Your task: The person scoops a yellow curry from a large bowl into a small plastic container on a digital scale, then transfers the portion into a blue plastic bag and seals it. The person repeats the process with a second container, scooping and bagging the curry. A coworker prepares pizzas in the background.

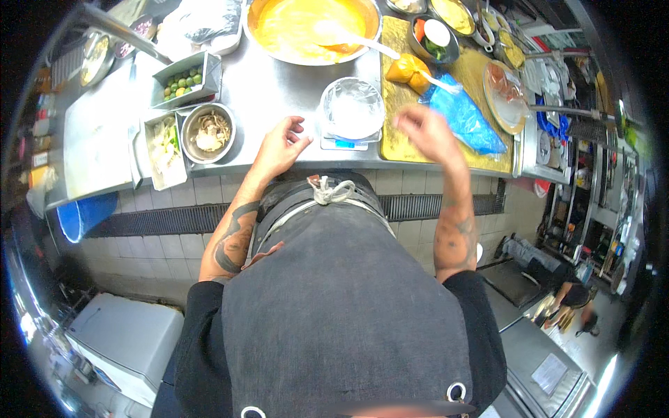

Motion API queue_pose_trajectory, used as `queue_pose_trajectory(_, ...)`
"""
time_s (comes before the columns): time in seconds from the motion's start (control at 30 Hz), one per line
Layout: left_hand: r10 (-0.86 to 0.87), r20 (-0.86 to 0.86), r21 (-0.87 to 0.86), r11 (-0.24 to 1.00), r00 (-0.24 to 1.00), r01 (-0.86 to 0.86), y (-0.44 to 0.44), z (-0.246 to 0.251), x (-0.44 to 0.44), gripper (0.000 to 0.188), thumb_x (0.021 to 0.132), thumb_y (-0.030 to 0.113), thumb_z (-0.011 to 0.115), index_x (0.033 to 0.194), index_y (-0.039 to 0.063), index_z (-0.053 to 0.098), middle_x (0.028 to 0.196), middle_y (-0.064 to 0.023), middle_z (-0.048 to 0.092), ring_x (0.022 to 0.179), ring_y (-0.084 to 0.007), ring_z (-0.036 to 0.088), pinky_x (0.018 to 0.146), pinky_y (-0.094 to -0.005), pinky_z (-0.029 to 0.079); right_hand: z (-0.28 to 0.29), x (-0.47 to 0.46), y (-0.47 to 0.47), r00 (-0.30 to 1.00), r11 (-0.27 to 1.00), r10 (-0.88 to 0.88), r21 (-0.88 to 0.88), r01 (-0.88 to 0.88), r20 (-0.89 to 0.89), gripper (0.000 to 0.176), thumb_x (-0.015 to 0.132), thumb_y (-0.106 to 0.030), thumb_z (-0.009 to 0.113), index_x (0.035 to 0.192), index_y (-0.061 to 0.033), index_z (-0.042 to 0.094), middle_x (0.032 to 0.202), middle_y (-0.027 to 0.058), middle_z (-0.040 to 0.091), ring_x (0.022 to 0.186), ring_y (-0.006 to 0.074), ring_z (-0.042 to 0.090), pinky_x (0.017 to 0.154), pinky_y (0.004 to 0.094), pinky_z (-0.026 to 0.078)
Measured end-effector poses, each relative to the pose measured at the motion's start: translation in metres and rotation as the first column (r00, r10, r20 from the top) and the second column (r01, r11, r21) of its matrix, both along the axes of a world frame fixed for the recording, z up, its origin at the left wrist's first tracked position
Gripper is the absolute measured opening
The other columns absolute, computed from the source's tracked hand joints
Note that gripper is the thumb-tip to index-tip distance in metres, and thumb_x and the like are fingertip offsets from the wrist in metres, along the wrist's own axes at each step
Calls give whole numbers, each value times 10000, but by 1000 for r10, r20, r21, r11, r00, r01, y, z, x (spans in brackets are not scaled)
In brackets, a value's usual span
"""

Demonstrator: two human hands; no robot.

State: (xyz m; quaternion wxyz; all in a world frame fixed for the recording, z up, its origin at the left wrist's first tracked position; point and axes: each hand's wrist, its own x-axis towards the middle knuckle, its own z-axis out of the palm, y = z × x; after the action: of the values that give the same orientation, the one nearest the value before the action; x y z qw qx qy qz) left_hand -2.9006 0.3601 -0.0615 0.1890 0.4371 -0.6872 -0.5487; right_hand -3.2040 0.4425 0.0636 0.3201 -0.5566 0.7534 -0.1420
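My left hand (285, 144) is above the front edge of the steel counter, fingers apart and holding nothing. To its right, a round container lined with clear plastic (352, 108) sits on a small digital scale (342, 144). My right hand (424, 130), blurred, hovers over the yellow cutting board (400, 148) with nothing visible in it. Behind that hand lie a tied clear bag of orange sauce (406, 72) and a blue plastic bag (473, 120). A large metal bowl of orange sauce (292, 31) stands at the back, a white-handled ladle (373, 44) resting in it.
At left are a metal bowl of mushrooms (208, 134), a tray of cut vegetables (167, 151), a box of small green citrus (184, 83) and a knife (135, 157). A vegetable bowl (433, 39) and an oval plate (504, 96) stand right. Another person (572, 295) is far right.
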Motion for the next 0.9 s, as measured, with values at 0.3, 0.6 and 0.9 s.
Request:
queue_pose_trajectory(0.3, 80, 40, -18, 997, 996, -79, -4, -12, -1, 340, 882, 180, 712, 1176, 19, 648, 932, -73, 694, 786, -150, 651, 753, -319, 547, -65, 55, 70, 941, 978, 210, 66, -200, -265, 460, 933, -200, 613, 1390, -200, 560, 956, 137, 647, 920, 329, 658, 802, 450, 537)
queue_pose_trajectory(0.6, 60, 27, 109, 992, 998, -62, -13, -14, -2, 344, 899, 183, 691, 1186, 1, 639, 891, -53, 677, 779, -120, 645, 727, -292, 540, -64, 62, 70, 938, 972, 221, 144, -188, -266, 469, 940, -183, 594, 1406, -170, 541, 959, 145, 638, 909, 339, 656, 810, 466, 541)
queue_pose_trajectory(0.9, 109, -109, 346, 936, 988, -65, -23, -16, 3, 361, 958, 201, 650, 1261, 19, 578, 970, -61, 651, 780, -129, 647, 672, -270, 529, 27, 0, 9, 999, 982, 23, -190, -16, 34, 248, 937, -195, 652, 1110, -23, 692, 997, 159, 712, 945, 223, 692, 827, 328, 527)
